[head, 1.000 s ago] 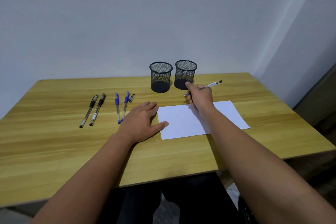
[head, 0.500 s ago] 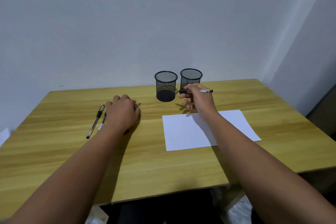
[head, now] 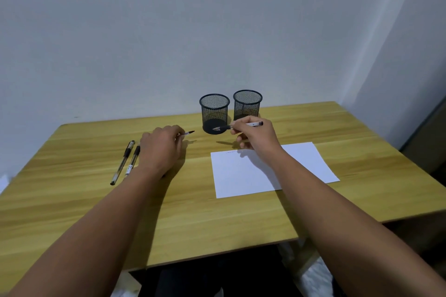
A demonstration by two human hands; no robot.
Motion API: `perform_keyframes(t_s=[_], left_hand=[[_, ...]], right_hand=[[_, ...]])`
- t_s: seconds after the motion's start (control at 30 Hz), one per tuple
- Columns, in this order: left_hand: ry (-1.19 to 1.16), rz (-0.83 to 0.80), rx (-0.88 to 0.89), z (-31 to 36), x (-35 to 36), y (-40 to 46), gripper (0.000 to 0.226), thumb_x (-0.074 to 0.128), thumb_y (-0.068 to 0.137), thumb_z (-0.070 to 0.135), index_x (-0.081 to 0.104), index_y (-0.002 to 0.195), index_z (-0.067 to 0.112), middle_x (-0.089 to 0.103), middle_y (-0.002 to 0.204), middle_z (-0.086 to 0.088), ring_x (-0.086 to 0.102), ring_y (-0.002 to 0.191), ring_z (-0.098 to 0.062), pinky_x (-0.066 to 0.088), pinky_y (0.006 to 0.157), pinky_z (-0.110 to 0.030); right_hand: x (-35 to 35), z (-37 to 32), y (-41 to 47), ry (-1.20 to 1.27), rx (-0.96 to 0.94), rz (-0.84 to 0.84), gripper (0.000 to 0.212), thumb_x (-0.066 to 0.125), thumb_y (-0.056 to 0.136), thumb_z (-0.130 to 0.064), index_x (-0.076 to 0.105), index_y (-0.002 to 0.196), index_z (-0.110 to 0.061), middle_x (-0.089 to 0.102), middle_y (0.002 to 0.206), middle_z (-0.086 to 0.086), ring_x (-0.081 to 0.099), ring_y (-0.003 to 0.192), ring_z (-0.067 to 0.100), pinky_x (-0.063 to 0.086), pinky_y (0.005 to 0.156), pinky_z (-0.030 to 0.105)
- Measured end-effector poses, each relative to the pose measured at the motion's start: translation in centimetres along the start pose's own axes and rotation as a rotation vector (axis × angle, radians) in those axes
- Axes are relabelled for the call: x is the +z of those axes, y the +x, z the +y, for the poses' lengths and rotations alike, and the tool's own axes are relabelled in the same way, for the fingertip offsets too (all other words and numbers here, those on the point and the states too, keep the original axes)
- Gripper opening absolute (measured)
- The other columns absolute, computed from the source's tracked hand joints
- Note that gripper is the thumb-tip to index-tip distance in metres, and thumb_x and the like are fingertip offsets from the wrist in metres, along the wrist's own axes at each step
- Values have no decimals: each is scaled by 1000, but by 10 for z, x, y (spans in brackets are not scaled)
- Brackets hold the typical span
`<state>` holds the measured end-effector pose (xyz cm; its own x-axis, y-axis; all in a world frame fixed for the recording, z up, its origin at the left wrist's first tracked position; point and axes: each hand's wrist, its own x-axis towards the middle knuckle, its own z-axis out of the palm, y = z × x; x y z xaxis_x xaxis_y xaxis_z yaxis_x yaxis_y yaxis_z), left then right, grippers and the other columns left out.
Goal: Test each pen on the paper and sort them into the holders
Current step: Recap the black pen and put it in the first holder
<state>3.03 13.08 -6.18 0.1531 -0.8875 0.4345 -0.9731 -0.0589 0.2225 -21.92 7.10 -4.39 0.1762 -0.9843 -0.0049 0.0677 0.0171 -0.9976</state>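
The left hand (head: 162, 149) has come off the pen row with something pinched in its fingers: a short dark cap or small pen piece (head: 189, 133) now pokes out past the knuckles toward the holders, where half a second ago that hand was pressed flat over the pens. The right hand (head: 255, 135) has barely shifted. It grips the tested pen (head: 241, 126) crosswise, long axis nearly level and running left to right, tip end pointing left in front of the left holder (head: 214, 113), back end sticking out to the right below the right holder (head: 247, 105).

And that's the relation to watch. The bare tip faces the left hand, and the dark piece in the left hand points straight back at it, the two near each other but not touching. My guess is that it's the cap going back on, both hands closing the gap along that same line. After that, the pen has to tip upright, and the right hand sits just in front of both holders, nearer than the left.

Both holders look empty. The paper (head: 270, 171) lies under the right wrist, with a faint scribble (head: 232, 152) at its top edge. Two black pens (head: 125, 161) wait on the table (head: 72, 200), left of the left wrist.
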Motion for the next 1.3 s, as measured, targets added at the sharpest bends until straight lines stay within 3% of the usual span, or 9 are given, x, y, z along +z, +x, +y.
perform_keyframes(t_s=[0.1, 0.2, 0.33, 0.43, 0.77, 0.97, 1.07, 1.2, 1.3], left_hand=[[-211, 17, -12, 10, -10, -4, 16, 57, 100, 26, 70, 109, 25, 74, 92, 3, 67, 85, -24, 52, 75, -40], [-408, -7, -45, 20, -19, -6, 15, 59, 100, 23, 72, 107, 24, 72, 97, 6, 66, 88, -16, 50, 72, -32], [-531, -35, -42, 26, -26, -10, 14, 60, 99, 21, 73, 104, 24, 72, 95, 5, 66, 88, -16, 52, 77, -34], [-586, -44, -31, 31, -31, -14, 14, 60, 98, 20, 73, 102, 24, 72, 91, 5, 66, 86, -16, 53, 78, -35], [-713, -53, -12, 51, -52, -20, 13, 63, 97, 19, 75, 102, 21, 73, 88, 6, 66, 87, -10, 46, 73, -23], [-952, -82, -47, 67, -71, -14, 21, 58, 101, 18, 73, 92, 8, 64, 68, 0, 56, 64, -11, 47, 64, -28], [-957, -129, 1, 73, -81, -10, 20, 59, 101, 17, 74, 97, 6, 65, 70, -1, 58, 65, -9, 50, 64, -27], [-970, -121, 32, 83, -88, 2, 21, 60, 101, 23, 71, 118, 16, 74, 90, -7, 69, 80, -12, 55, 73, -31], [-1021, -47, -65, 80, -86, 16, 30, 58, 101, 28, 63, 130, 23, 76, 97, -1, 72, 88, -12, 58, 80, -35]], right_hand=[[0, -6, -8, 32, 11, -50, 21, 77, 97, -14, 78, 106, 5, 79, 85, 13, 61, 58, 16, 53, 50, 25], [1, -14, -18, 19, -24, -116, 15, 74, 99, -14, 78, 104, 1, 81, 93, 17, 66, 61, 15, 58, 54, 25], [1, -23, -27, -10, -60, -152, 10, 77, 97, -13, 78, 100, -3, 80, 102, 23, 69, 62, 14, 59, 54, 25], [0, -28, -35, -31, -70, -151, 7, 78, 96, -12, 78, 97, -6, 80, 101, 23, 69, 61, 14, 58, 54, 25], [-7, -38, -49, -44, -52, -175, 12, 78, 96, -13, 81, 103, -3, 81, 95, 15, 64, 61, 10, 56, 55, 22], [-6, -52, -53, 3, -84, -210, 8, 74, 98, -4, 77, 90, -5, 77, 76, 9, 60, 52, 7, 50, 50, 17], [-15, -63, -58, -173, -76, -289, 3, 75, 99, -11, 77, 96, -10, 81, 83, 9, 68, 62, 9, 54, 55, 20], [-19, -84, -52, -481, -18, -445, 7, 75, 99, -15, 72, 103, -12, 83, 99, 14, 74, 78, 18, 58, 66, 26], [-15, -97, -35, -554, -69, -349, 9, 78, 96, -13, 69, 94, -11, 81, 85, 9, 71, 70, 18, 60, 76, 37]])
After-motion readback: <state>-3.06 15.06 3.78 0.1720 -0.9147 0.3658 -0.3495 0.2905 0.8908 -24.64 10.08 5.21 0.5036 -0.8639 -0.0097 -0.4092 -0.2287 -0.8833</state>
